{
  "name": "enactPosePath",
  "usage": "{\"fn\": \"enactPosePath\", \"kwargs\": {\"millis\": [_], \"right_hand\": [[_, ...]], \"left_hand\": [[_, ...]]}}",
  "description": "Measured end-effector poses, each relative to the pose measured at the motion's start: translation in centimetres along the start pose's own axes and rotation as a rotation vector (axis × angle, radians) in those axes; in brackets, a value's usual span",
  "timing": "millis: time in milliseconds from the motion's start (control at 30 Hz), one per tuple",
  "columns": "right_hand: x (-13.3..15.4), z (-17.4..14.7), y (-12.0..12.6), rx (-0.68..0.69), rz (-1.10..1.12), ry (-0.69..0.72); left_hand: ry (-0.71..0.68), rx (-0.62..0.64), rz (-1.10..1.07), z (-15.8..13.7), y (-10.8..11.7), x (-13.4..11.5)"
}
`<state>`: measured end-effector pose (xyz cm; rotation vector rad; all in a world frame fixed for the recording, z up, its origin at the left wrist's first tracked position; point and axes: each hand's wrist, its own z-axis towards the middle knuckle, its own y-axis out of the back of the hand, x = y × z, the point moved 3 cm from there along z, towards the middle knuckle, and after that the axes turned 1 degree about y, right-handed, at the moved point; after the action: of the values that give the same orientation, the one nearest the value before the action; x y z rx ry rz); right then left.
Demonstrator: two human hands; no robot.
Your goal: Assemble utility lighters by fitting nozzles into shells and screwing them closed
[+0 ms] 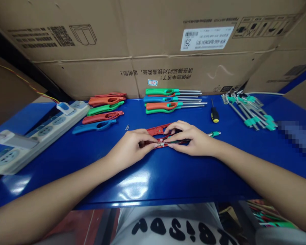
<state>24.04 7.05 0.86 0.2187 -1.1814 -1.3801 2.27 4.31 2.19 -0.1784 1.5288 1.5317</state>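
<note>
In the middle of the blue table, my left hand (134, 144) pinches the left end of a red lighter casing half (156, 145) with its thumb and fingertips. Small white and metal inner parts (163, 142) show in this half. My right hand (192, 139) is closed on the other end, its fingertips at the inner parts. Just behind lies the other red casing half (155, 130), partly covered by my right fingers. A teal-tipped lighter tube (215, 134) sticks out to the right past my right hand. Small screws (127, 127) lie left of the casing.
Several empty-looking lighter handles (103, 108) lie at the back left, beside a white power strip (43, 132). Lighters with metal tubes (165, 99) are stacked at the back middle. A screwdriver (214, 114) and a pile of tube assemblies (250, 110) lie right. Cardboard (132, 34) stands behind.
</note>
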Motion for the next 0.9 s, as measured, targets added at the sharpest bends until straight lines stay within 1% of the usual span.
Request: {"fn": "enactPosePath", "kwargs": {"millis": [167, 500, 600, 800, 900], "right_hand": [[0.2, -0.1, 0.0, 0.039, -0.081, 0.020], [1.1, -0.2, -0.1, 0.088, -0.266, 0.109], [1.0, -0.2, -0.1, 0.103, -0.272, 0.108], [0.8, -0.2, -0.2, 0.089, -0.239, 0.108], [0.7, -0.2, -0.2, 0.098, -0.244, 0.110]], "left_hand": [[-0.046, 0.010, 0.042, 0.0, 0.1, -0.4], [-0.047, 0.020, 0.123, -0.1, -0.1, -0.4], [-0.055, 0.032, 0.130, -0.2, -0.2, -0.4], [-0.065, 0.044, 0.111, 0.0, -0.1, -0.4], [-0.042, 0.045, 0.084, 0.1, -0.1, -0.2]]}}
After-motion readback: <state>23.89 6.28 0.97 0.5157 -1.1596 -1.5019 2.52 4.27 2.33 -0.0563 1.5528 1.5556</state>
